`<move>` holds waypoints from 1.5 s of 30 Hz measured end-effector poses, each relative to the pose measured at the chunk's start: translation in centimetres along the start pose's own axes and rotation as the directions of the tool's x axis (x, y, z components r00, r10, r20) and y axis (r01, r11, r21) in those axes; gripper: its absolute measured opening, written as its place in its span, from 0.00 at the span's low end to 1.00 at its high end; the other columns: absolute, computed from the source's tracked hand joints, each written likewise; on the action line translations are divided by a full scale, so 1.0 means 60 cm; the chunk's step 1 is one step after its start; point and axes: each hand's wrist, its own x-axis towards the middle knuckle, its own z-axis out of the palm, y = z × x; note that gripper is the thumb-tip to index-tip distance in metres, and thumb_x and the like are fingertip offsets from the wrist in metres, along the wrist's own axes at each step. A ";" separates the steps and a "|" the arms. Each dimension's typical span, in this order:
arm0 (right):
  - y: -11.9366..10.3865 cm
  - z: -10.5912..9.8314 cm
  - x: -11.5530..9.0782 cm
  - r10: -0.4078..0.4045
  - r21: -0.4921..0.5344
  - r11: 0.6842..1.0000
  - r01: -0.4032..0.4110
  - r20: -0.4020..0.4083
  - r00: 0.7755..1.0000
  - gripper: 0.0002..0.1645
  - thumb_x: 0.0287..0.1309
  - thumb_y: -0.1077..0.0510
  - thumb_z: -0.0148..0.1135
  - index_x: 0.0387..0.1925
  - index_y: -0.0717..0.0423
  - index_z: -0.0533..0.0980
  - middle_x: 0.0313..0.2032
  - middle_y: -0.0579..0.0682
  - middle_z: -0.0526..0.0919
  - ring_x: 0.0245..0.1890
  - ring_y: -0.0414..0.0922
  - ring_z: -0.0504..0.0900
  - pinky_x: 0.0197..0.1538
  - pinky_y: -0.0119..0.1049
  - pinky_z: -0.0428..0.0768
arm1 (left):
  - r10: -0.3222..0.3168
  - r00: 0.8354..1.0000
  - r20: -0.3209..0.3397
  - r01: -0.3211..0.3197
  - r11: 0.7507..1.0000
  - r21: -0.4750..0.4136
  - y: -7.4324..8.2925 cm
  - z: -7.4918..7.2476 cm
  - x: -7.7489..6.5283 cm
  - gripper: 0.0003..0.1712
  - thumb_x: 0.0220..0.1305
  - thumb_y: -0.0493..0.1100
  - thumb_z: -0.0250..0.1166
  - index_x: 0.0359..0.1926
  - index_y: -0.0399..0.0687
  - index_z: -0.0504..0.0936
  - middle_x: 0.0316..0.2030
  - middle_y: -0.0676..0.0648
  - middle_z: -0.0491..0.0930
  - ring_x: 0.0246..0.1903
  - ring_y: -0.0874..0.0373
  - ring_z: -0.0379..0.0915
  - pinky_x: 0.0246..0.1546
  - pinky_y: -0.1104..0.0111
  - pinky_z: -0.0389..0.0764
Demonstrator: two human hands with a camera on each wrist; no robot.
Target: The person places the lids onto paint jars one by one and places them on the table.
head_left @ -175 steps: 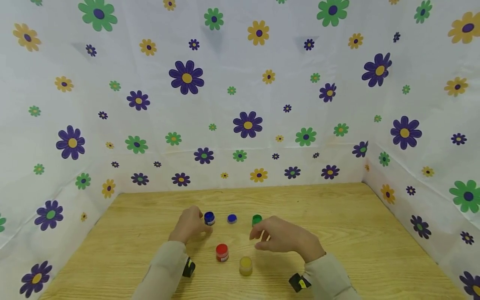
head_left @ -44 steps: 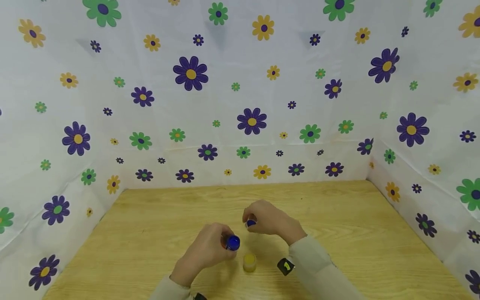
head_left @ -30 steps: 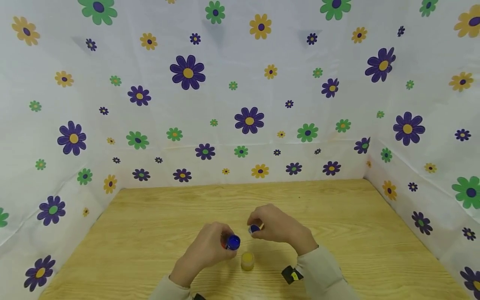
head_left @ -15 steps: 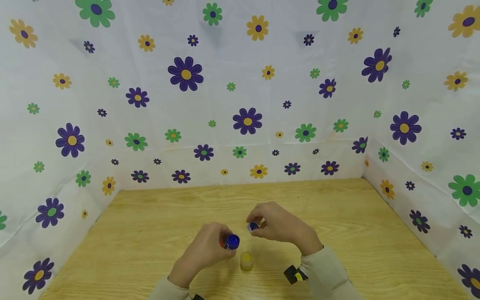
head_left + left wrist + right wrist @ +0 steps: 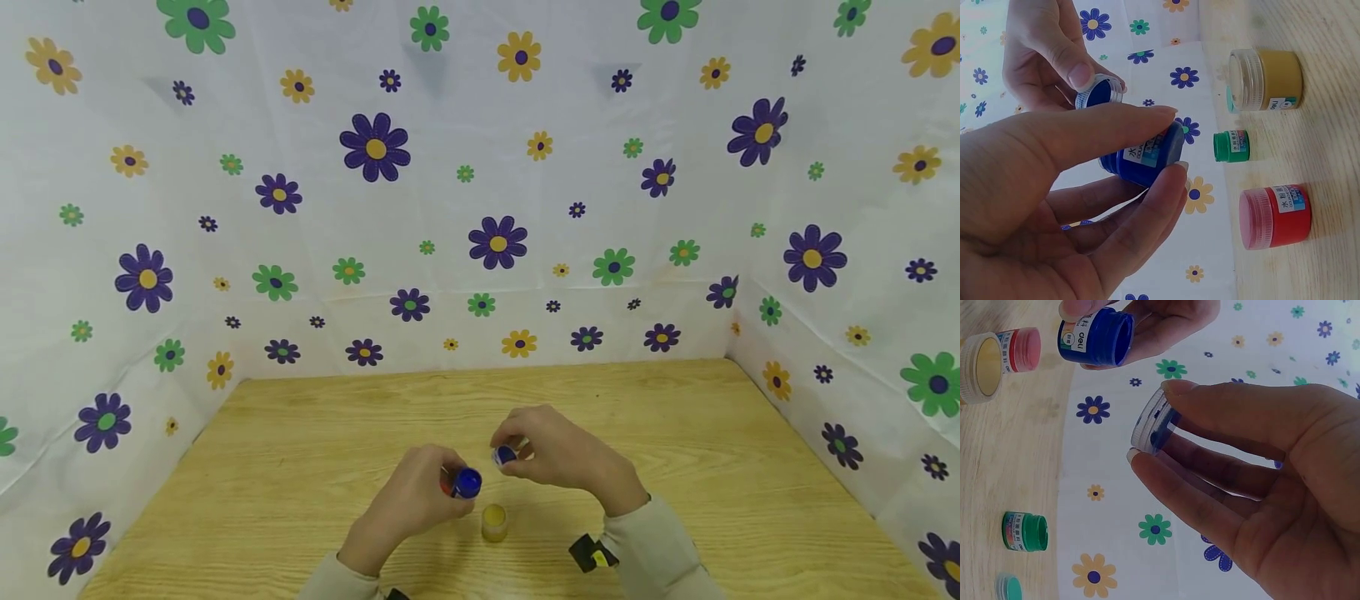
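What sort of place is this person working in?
Likely an indoor, screened-off craft space: a wood-grain tabletop, a flower-print sheet along its back and both sides, plus a blue jar and a red jar, apparently of paint.

Since the oldest frame: picked blue jar (image 5: 1142, 152) up off table (image 5: 300, 450) in left hand (image 5: 411, 493), brought it rightward and nearer the body, now covering most of red jar (image 5: 1291, 215) in head view. Lifted blue lid (image 5: 1099, 92) off table too, pinched in right hand (image 5: 564, 454), tilted rather than flat. Hiding green jar (image 5: 1024, 532) from head camera with same hand
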 end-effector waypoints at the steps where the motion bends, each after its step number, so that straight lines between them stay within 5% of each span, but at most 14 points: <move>1: 0.000 -0.001 0.000 -0.005 0.001 1.000 0.005 -0.002 1.000 0.12 0.63 0.64 0.70 0.48 0.61 0.84 0.45 0.54 0.86 0.45 0.48 0.88 0.46 0.26 0.85 | 0.001 1.000 -0.001 -0.001 1.000 -0.001 0.000 0.000 0.000 0.12 0.50 0.35 0.80 0.37 0.42 0.88 0.33 0.50 0.87 0.32 0.61 0.79 0.32 0.72 0.80; 8: -0.004 -0.003 -0.002 -0.037 0.004 0.999 0.037 -0.018 0.999 0.13 0.63 0.65 0.70 0.49 0.61 0.83 0.46 0.53 0.86 0.46 0.47 0.87 0.48 0.33 0.87 | 0.015 1.000 -0.006 -0.015 1.000 -0.002 0.003 -0.001 -0.001 0.12 0.50 0.35 0.80 0.37 0.41 0.88 0.31 0.51 0.86 0.30 0.62 0.78 0.31 0.73 0.80; 16: -0.014 0.004 0.001 -0.029 0.035 0.999 0.030 -0.012 1.000 0.13 0.63 0.65 0.70 0.50 0.62 0.83 0.47 0.54 0.85 0.47 0.46 0.86 0.47 0.24 0.84 | 0.016 1.000 0.004 -0.016 1.000 -0.017 0.007 -0.002 -0.002 0.11 0.51 0.36 0.80 0.37 0.41 0.89 0.30 0.51 0.86 0.29 0.63 0.78 0.30 0.74 0.79; 45: -0.021 0.015 0.008 -0.087 0.020 0.996 0.087 -0.003 0.996 0.13 0.60 0.67 0.72 0.47 0.62 0.84 0.45 0.53 0.86 0.46 0.45 0.87 0.47 0.22 0.83 | 0.039 0.999 -0.030 -0.040 0.999 -0.021 0.011 -0.003 -0.002 0.10 0.51 0.36 0.80 0.36 0.40 0.89 0.28 0.51 0.86 0.27 0.62 0.76 0.27 0.74 0.77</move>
